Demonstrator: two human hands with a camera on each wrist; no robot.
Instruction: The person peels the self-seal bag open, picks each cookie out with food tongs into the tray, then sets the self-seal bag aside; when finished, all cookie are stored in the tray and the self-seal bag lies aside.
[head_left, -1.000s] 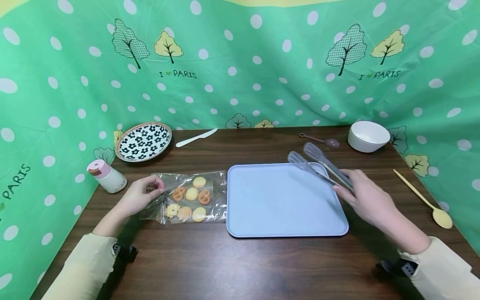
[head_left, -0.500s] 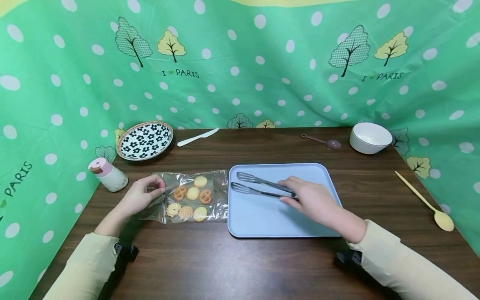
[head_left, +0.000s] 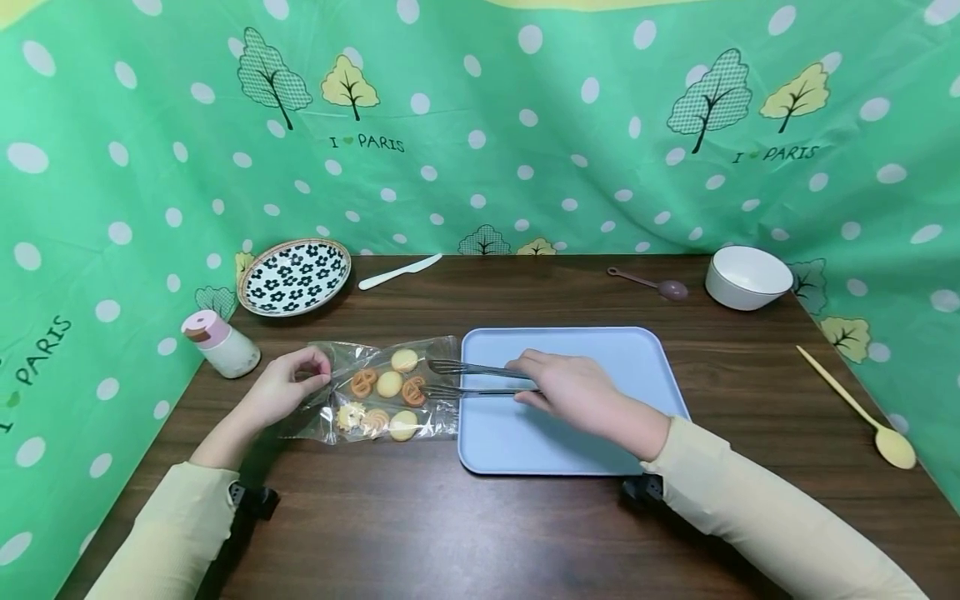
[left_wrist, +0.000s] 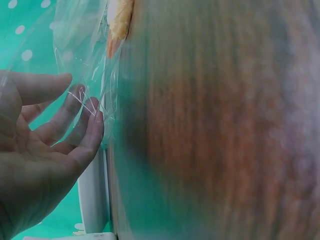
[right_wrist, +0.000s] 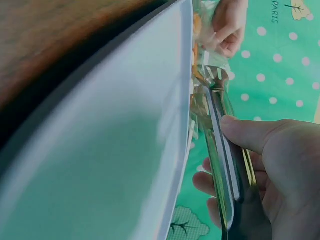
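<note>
A clear plastic bag (head_left: 442,423) lies left of the tray, with several cookies showing in it: round ones, pretzel shapes (head_left: 363,382) and a swirled one (head_left: 374,423). My left hand (head_left: 291,388) grips the bag's left end; in the left wrist view the film (left_wrist: 82,47) drapes over the fingertips. My right hand (head_left: 570,388) holds metal tongs (head_left: 487,392), thumb on one side and fingers on the other in the right wrist view. The tongs' tips are parted and overlap the bag's right part, by a pretzel cookie (head_left: 413,391).
A light blue tray (head_left: 555,446) sits under my right hand. Behind are a patterned plate (head_left: 296,279), a white knife (head_left: 400,272), a brown spoon (head_left: 672,289) and a white bowl (head_left: 748,279). A pink-capped jar (head_left: 222,344) stands left, a yellow spoon (head_left: 895,447) right.
My right hand has brought the tongs leftward from the tray's far right corner, across the tray, to the bag. My left hand keeps its grip on the bag.
</note>
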